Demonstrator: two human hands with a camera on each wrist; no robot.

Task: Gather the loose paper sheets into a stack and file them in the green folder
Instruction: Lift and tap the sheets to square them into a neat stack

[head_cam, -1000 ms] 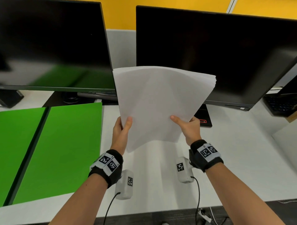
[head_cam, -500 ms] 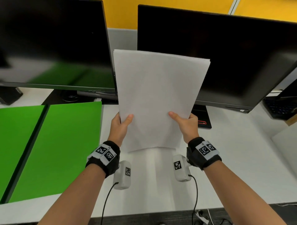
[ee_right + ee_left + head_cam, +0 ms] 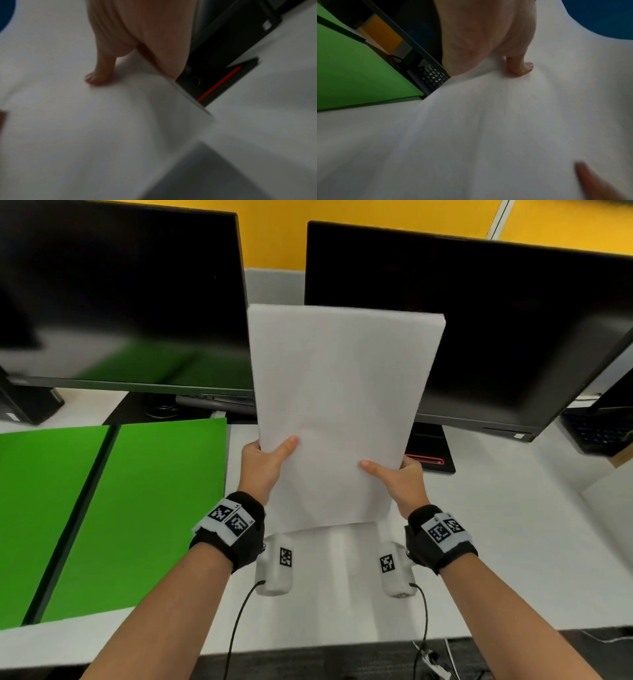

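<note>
Both hands pinch the paper stack [image 3: 339, 412] at its lower side edges, the left hand [image 3: 262, 465] and right hand [image 3: 402, 482] each with a thumb across the front; the other fingers are hidden behind. The sheets stand upright at the frame's centre, bottom edge at or just above the desk [image 3: 513, 542]; contact is unclear. The green folder [image 3: 113, 508] lies open at the left. The grip sits low, so the tall top could flop or fan, and sheets could slide apart when carried left. No brand or writing is readable; only square coded markers on the wristbands [image 3: 227, 520].
</note>
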